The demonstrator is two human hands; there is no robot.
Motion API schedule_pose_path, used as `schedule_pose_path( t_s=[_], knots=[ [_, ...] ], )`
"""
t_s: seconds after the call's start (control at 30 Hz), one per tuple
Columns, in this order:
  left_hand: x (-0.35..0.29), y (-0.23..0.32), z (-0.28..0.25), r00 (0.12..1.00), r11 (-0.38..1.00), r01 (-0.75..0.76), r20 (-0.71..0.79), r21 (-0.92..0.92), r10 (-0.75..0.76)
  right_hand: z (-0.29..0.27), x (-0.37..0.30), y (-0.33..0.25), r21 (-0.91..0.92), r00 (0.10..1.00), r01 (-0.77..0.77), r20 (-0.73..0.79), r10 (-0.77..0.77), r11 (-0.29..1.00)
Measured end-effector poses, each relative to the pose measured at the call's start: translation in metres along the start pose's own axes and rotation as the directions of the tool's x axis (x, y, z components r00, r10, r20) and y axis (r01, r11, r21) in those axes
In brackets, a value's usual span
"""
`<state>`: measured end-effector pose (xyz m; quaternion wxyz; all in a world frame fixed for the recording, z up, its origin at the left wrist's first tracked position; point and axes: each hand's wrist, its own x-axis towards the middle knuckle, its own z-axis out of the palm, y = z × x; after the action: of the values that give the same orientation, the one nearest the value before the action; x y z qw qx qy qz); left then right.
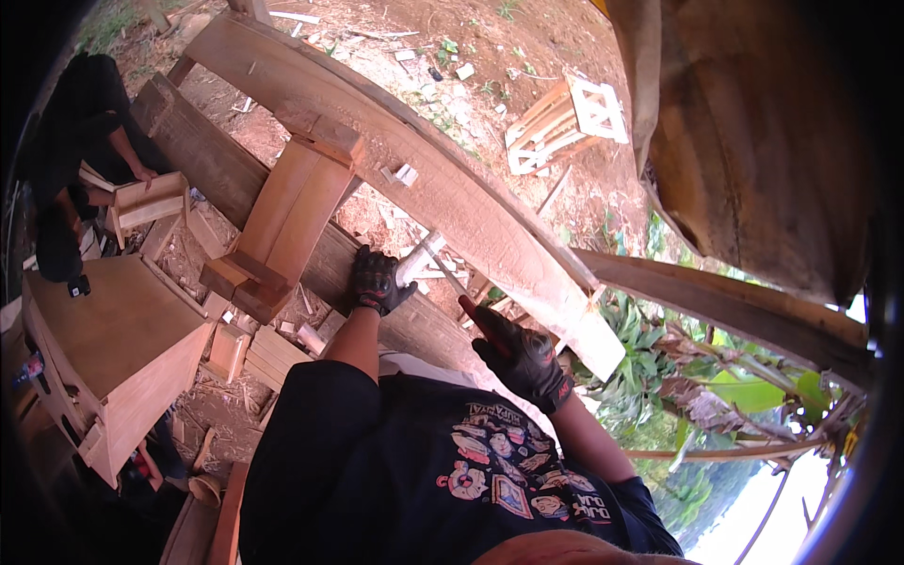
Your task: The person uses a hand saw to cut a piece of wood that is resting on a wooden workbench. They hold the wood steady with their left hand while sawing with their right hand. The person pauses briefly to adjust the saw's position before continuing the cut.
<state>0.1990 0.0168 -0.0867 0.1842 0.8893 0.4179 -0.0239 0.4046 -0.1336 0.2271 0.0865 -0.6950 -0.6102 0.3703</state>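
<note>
My left hand (379,280), in a black work glove, is closed around a short pale piece of wood (417,258). The wood's far end lies by the edge of a long plank (443,218). My right hand (523,361), also gloved, is closed on a slim tool with a long narrow blade (446,270). Its grip is mostly hidden in the glove, so I cannot make out its exact kind. The blade slants up and left, its tip at or very near the pale wood. A few small wood offcuts (405,175) sit on the plank.
A brown wooden frame (290,221) rests across the planks on the left. Beyond it, a person in dark clothes handles a small wooden box (151,201). A large wooden cabinet (118,330) stands at lower left. A slatted crate (568,122) lies on the dirt ground.
</note>
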Motion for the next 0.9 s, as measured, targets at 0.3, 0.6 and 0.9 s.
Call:
schedule_pose_path(
  t_s=[0.3, 0.6, 0.9],
  knots=[
    [-0.002, -0.004, -0.001, 0.999, 0.995, 0.033, 0.027, -0.09, -0.031, 0.072, 0.12, 0.068, 0.124, 0.965, 0.131, -0.242, -0.098, 0.984],
    [-0.002, -0.008, 0.013, 0.993, 0.995, -0.017, -0.117, -0.096, 0.006, 0.148, 0.201, 0.095, 0.09, 0.976, 0.114, -0.198, -0.094, 0.989],
    [0.015, -0.017, 0.059, 0.972, 0.997, 0.037, -0.233, 0.073, -0.019, 0.179, 0.194, 0.112, -0.062, 0.87, 0.302, -0.389, -0.302, 0.951]
  ],
)
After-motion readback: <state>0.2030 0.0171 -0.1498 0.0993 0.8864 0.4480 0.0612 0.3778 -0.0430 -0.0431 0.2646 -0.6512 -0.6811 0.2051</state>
